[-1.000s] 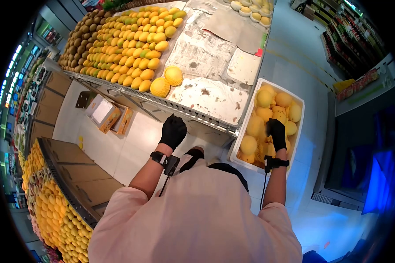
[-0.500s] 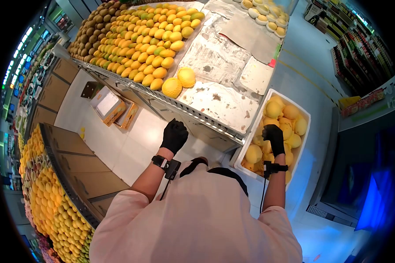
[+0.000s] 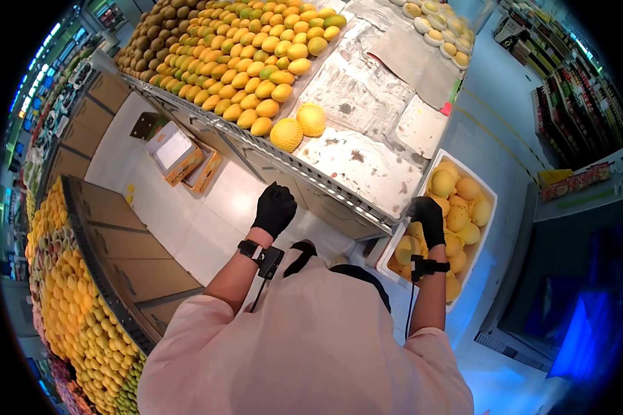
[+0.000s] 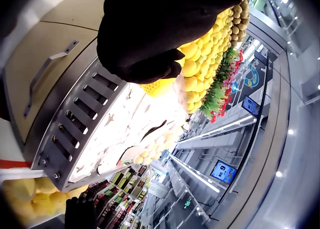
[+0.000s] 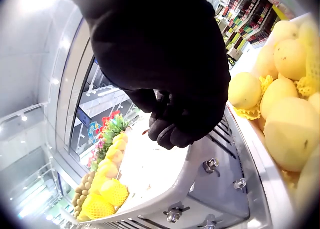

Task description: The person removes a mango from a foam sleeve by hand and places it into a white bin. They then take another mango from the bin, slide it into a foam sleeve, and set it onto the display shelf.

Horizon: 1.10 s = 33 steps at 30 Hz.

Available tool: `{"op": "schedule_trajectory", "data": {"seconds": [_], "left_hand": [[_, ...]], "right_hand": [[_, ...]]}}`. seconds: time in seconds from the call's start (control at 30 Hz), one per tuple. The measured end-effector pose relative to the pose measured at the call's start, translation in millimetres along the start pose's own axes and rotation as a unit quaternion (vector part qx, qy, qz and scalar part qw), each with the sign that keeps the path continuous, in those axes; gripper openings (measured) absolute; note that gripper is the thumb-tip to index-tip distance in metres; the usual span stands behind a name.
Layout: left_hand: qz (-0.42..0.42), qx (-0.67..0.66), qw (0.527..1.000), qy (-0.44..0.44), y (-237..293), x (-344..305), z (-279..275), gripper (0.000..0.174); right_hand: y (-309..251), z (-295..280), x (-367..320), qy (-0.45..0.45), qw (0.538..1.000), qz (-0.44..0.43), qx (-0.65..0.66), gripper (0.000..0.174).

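My black-gloved left hand (image 3: 275, 209) hangs in front of the display stand, fingers loosely curled and holding nothing. The left wrist view has this hand large at the top, overlapping the stand. My gloved right hand (image 3: 429, 216) is over the left side of a white box (image 3: 490, 200) of yellow melons (image 3: 457, 218), close to the stand's front corner. In the right wrist view its fingers (image 5: 170, 131) are bent, with no fruit between them and the thumb. Two melons (image 3: 286, 135) in yellow foam nets sit on the stand beside the mangoes.
The stand's whitish, stained top (image 3: 367, 166) has a metal slatted front edge (image 4: 75, 119). Rows of mangoes (image 3: 256, 69) and brown fruit (image 3: 156, 38) fill its left part. Cardboard boxes (image 3: 173, 149) lie on the floor at left. Another fruit display (image 3: 69, 277) stands farther left.
The right hand has moved from over the melons towards the box's left edge and the stand corner. In the head view, stand and box shift rightward. The left hand stays nearly still.
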<state>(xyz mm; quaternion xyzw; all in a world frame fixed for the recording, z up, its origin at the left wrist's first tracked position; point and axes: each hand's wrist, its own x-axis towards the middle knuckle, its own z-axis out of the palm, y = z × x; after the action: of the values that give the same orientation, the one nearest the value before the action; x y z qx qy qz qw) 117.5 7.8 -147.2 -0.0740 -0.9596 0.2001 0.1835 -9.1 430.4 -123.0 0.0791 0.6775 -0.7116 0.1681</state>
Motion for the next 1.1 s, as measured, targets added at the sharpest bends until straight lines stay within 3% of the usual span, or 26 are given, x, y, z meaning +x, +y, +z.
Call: {"op": "schedule_trajectory", "data": {"seconds": [0.03, 0.23, 0.33, 0.53, 0.63, 0.7, 0.73, 0.77, 0.8, 0.9, 1.1], "left_hand": [[0.009, 0.053, 0.998, 0.018, -1.2, 1.8, 7.7, 0.028], [0.049, -0.249, 0.965, 0.067, -23.0, 26.3, 21.9, 0.022], [-0.052, -0.504, 0.862, 0.018, -28.1, 37.1, 27.7, 0.019], [-0.092, -0.486, 0.869, -0.025, -64.8, 53.4, 13.1, 0.019], [-0.186, -0.708, 0.680, -0.045, -78.1, 50.7, 38.5, 0.014], [-0.120, -0.593, 0.796, -0.036, -87.1, 50.0, 50.6, 0.016], [-0.205, -0.828, 0.521, -0.038, -90.9, 49.9, 50.6, 0.018], [-0.263, -0.949, 0.174, -0.034, -94.9, 48.8, 50.7, 0.020], [-0.284, -0.938, -0.197, -0.025, -99.0, 48.1, 48.3, 0.022], [-0.280, -0.937, -0.206, -0.036, -108.2, 41.2, 61.1, 0.028], [-0.282, -0.951, -0.123, -0.008, -122.5, 30.5, 87.0, 0.031]], "right_hand": [[-0.1, 3.2, -0.8, -0.003, 1.000, -0.004, 0.004, 0.022], [-0.6, 16.4, -11.3, 0.026, 0.999, -0.021, -0.004, 0.022], [2.6, 26.0, -13.6, 0.018, 1.000, 0.000, 0.022, 0.025], [-28.1, 70.9, -14.7, 0.002, 1.000, 0.018, 0.001, 0.027], [-34.9, 90.3, -13.3, -0.007, 1.000, 0.014, -0.022, 0.027], [-39.0, 105.7, -10.0, -0.004, 0.999, 0.017, -0.041, 0.027], [-41.1, 113.3, -8.3, -0.003, 0.999, 0.019, -0.051, 0.027], [-41.1, 118.5, -4.7, -0.013, 0.998, 0.024, -0.052, 0.025], [-45.0, 127.5, -4.3, -0.019, 0.998, 0.018, -0.058, 0.025], [-50.7, 151.2, 2.0, -0.035, 0.997, 0.022, -0.059, 0.026], [-48.8, 195.2, 23.5, -0.031, 0.988, -0.010, -0.151, 0.038]]}}
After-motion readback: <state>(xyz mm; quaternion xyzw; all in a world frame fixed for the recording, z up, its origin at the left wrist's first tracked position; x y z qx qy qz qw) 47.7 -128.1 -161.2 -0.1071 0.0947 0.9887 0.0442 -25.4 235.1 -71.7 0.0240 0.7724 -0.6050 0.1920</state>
